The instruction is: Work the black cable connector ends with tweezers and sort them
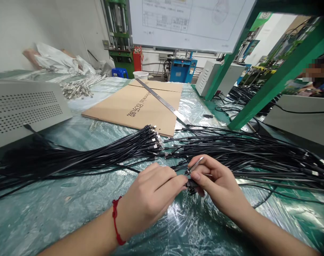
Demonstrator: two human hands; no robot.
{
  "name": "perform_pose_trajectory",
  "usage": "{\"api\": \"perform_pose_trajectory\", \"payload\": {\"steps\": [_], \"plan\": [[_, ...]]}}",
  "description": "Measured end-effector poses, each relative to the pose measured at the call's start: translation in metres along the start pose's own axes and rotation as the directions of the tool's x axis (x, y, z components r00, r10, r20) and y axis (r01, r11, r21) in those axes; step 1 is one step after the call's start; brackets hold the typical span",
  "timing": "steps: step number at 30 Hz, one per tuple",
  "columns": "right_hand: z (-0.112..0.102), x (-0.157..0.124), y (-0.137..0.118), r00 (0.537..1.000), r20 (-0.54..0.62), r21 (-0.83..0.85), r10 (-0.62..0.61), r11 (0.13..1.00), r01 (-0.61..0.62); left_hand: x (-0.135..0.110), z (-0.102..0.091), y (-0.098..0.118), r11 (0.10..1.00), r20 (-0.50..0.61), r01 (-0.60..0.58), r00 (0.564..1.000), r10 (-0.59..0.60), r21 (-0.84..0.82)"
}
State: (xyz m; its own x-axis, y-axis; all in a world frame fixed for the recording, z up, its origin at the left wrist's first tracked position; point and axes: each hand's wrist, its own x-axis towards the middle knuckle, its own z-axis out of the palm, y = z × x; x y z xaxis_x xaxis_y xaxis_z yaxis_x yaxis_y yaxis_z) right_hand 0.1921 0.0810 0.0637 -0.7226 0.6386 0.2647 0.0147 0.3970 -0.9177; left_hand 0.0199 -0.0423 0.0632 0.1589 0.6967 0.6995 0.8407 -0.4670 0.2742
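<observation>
My left hand, with a red cord bracelet at the wrist, is closed with its fingertips pinching a small black ribbed cable end. Facing it, my right hand is closed on a slim metal tool that looks like tweezers, its two thin arms apart. The tool's tip meets the black piece between both hands. Just beyond them lies a bundle of black cables with bare metal plugs gathered at its right end. A second heap of black cables spreads out to the right.
Clear plastic film covers the green table. Behind the cables lies a flat cardboard sheet with a steel ruler across it. Grey metal boxes flank the sides. A green post slants at right; another person is beyond it.
</observation>
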Motion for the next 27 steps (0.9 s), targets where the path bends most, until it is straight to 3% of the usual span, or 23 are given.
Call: {"api": "perform_pose_trajectory", "payload": {"steps": [2,3,5,7,15,27], "plan": [[-0.002,-0.002,0.001,0.975,-0.095,-0.179,-0.203,0.966,0.184,0.000,0.000,0.000,1.000,-0.006,0.001,1.000,-0.001,0.017],[-0.004,-0.003,0.000,0.934,-0.115,-0.271,-0.339,0.915,0.299,0.000,0.001,0.000,1.000,-0.008,0.005,1.000,-0.005,0.023],[-0.007,-0.006,-0.002,0.832,-0.062,-0.379,-0.551,0.784,0.491,0.000,0.001,0.000,0.999,-0.011,0.012,1.000,-0.011,0.030],[-0.009,-0.008,-0.006,0.772,0.033,-0.403,-0.635,0.699,0.591,0.000,0.000,0.001,0.999,-0.006,0.015,1.000,-0.015,0.032],[-0.007,-0.007,-0.011,0.722,0.152,-0.447,-0.675,0.604,0.660,-0.001,0.001,0.001,0.999,0.040,0.036,0.999,-0.037,0.022],[-0.005,-0.007,-0.009,0.745,0.148,-0.440,-0.650,0.632,0.638,-0.002,0.002,0.000,1.000,0.070,0.031,0.997,-0.031,0.002]]}}
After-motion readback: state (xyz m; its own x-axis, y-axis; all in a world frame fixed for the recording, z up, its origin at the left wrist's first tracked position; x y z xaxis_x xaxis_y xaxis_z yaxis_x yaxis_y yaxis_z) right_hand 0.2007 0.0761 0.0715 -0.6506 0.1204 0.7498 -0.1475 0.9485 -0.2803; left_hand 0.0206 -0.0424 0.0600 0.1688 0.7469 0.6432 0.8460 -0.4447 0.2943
